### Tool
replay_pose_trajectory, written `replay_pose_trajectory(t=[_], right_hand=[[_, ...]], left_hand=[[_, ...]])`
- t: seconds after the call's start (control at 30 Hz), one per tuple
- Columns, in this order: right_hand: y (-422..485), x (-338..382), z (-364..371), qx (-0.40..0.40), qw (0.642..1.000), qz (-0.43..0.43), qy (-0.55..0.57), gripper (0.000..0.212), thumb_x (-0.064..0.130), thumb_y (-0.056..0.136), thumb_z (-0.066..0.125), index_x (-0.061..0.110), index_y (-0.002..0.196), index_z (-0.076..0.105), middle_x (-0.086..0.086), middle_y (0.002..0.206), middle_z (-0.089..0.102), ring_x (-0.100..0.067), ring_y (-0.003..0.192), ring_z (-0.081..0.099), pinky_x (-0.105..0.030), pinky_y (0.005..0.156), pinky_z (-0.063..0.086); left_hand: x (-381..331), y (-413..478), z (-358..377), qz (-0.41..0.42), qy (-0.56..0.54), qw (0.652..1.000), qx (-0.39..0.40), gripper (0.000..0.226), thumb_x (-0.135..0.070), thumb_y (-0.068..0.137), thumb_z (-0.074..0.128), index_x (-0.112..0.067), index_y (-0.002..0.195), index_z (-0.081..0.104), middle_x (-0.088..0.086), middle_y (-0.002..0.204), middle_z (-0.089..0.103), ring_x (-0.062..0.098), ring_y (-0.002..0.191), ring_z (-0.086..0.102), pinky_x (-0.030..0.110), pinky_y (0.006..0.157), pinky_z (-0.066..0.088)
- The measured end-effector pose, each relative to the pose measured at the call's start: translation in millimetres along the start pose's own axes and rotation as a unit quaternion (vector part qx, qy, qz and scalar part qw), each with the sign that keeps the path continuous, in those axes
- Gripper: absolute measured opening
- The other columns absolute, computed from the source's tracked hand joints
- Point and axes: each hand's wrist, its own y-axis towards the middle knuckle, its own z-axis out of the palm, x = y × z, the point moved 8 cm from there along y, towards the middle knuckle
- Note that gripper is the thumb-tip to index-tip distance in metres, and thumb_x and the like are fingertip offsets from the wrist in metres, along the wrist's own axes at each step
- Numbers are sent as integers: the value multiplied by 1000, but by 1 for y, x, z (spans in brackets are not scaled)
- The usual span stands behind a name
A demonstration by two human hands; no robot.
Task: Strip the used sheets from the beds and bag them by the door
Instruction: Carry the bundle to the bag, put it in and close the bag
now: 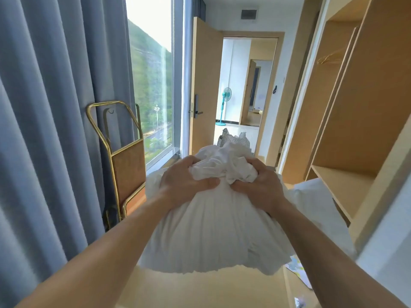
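A bundle of crumpled white sheets [213, 227] hangs in front of me at chest height. My left hand [184, 181] grips its bunched top on the left side, and my right hand [260, 185] grips the bunched top on the right. Beyond the bundle, a checked laundry bag [233, 138] with white linen showing at its mouth stands on the floor in the open doorway [246, 85]. The bundle hides the bag's lower part.
A brass-framed luggage rack [124, 156] stands at the left against grey curtains [55, 107] and a window. The wooden door [204, 90] is swung open. An open wardrobe [347, 130] lines the right side. White bedding [311, 196] lies at right. A teal fan [224, 103] stands past the doorway.
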Motion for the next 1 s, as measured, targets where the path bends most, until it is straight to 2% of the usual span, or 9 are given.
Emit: replay_pose_trajectory(t=[0.13, 0.2, 0.3, 0.4, 0.57, 0.67, 0.73, 0.9, 1.0], right_hand=[[84, -40, 12, -17, 999, 28, 3, 63, 54, 47, 78, 54, 109, 62, 35, 92, 65, 9, 86, 62, -25, 75, 48], [126, -60, 13, -31, 999, 31, 5, 63, 54, 48, 78, 57, 108, 61, 35, 93, 66, 8, 86, 62, -25, 75, 49], [184, -95, 10, -49, 998, 39, 3, 56, 54, 48, 78, 66, 100, 58, 35, 93, 66, 9, 85, 62, -25, 71, 48], [245, -139, 7, -61, 997, 55, -3, 57, 55, 47, 78, 62, 101, 59, 33, 92, 66, 8, 83, 62, -34, 76, 54], [358, -207, 6, -57, 997, 48, 0, 63, 58, 45, 78, 59, 106, 60, 35, 93, 65, 3, 86, 64, -41, 83, 55], [426, -231, 4, -53, 998, 41, -7, 59, 60, 46, 76, 68, 101, 56, 39, 92, 64, 7, 83, 62, -39, 81, 56], [473, -247, 5, -43, 999, 31, 4, 61, 59, 48, 77, 65, 106, 57, 35, 91, 65, 7, 85, 62, -38, 80, 56], [579, -289, 27, -19, 1000, 20, 10, 58, 56, 45, 76, 68, 97, 57, 36, 87, 65, 9, 81, 62, -29, 73, 52], [645, -325, 47, -17, 1000, 12, 20, 55, 50, 47, 79, 66, 96, 59, 34, 85, 66, 9, 78, 62, -31, 74, 54]], left_hand=[[28, 99, 23, 2, 11, 1000, 23, 56, -75, 40, 74, -50, 87, 60, -21, 84, 69, -2, 83, 64, 30, 76, 52], [37, 149, 39, 13, 18, 999, 33, 54, -77, 40, 72, -52, 86, 58, -23, 83, 67, -5, 83, 61, 25, 72, 47], [51, 218, 72, 21, 28, 998, 54, 59, -75, 43, 74, -42, 90, 62, -18, 85, 67, 2, 85, 62, 29, 73, 48], [65, 285, 106, 29, 43, 997, 64, 57, -71, 50, 79, -40, 95, 63, -19, 83, 67, -4, 82, 60, 24, 67, 44], [89, 392, 160, 28, 66, 996, 57, 48, -61, 62, 84, -36, 97, 62, -15, 83, 67, -1, 79, 60, 23, 58, 35], [96, 457, 179, 17, 79, 996, 47, 48, -61, 61, 83, -37, 97, 62, -17, 83, 67, -8, 78, 58, 22, 59, 35], [103, 500, 190, 17, 76, 996, 36, 51, -64, 59, 83, -38, 97, 61, -18, 83, 66, -9, 77, 57, 21, 58, 35], [144, 599, 216, -1, 49, 999, 18, 63, -76, 44, 72, -39, 93, 62, -15, 83, 68, 2, 80, 63, 27, 63, 42], [178, 669, 234, 5, 49, 999, 12, 58, -77, 44, 72, -43, 89, 60, -21, 76, 66, -6, 73, 60, 25, 62, 43]])
